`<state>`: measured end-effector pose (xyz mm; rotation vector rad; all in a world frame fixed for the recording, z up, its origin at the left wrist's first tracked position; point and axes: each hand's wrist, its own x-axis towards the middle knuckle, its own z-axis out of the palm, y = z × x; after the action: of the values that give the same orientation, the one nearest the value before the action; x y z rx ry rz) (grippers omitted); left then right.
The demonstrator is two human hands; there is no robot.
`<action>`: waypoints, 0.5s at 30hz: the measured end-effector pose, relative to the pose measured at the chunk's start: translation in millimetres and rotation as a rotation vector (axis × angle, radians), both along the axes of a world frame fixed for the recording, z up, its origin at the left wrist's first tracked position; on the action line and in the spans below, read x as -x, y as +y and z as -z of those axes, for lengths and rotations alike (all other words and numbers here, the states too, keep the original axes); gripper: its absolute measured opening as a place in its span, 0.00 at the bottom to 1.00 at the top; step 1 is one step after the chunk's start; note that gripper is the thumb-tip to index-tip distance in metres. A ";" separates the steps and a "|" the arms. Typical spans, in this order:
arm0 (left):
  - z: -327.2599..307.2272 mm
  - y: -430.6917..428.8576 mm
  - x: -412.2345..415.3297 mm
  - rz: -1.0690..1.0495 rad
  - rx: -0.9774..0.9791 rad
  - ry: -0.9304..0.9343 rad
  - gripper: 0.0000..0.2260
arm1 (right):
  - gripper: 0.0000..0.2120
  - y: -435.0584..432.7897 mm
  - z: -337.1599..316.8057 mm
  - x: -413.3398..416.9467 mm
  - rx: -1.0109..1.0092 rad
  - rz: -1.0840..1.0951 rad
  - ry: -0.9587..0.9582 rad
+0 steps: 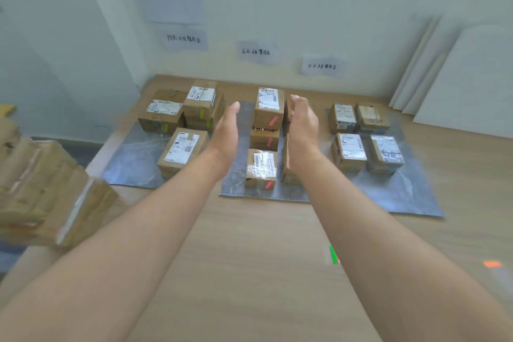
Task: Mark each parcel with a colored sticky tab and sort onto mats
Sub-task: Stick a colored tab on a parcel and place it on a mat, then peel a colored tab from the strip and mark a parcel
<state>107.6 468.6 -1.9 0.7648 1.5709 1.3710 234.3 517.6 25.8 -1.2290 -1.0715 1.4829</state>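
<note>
I see a wooden table (249, 272) carrying three grey mats side by side: left mat (133, 164), middle mat (277, 194), right mat (402, 194). Nearer me, a green sticky tab (334, 255) and an orange tab (492, 264) lie on bare wood.

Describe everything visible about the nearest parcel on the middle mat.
The nearest parcel is a brown cardboard box, closed, its top covered by a white barcode label under shiny clear tape. A pink tab sticks on its front face, low right. It sits flat near the front edge of the grey middle mat, ahead of another pink-tabbed box. The left hand and right hand hang open beyond it, touching it nowhere.
</note>
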 end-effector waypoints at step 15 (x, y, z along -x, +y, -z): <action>-89.5 -218.4 23.8 0.128 -0.100 -0.011 0.40 | 0.24 -239.3 -66.3 9.5 -0.069 0.137 -0.050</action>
<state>83.8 250.2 87.6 0.9014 1.4273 1.3653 224.8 278.3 92.0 -1.2708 -1.0409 1.3074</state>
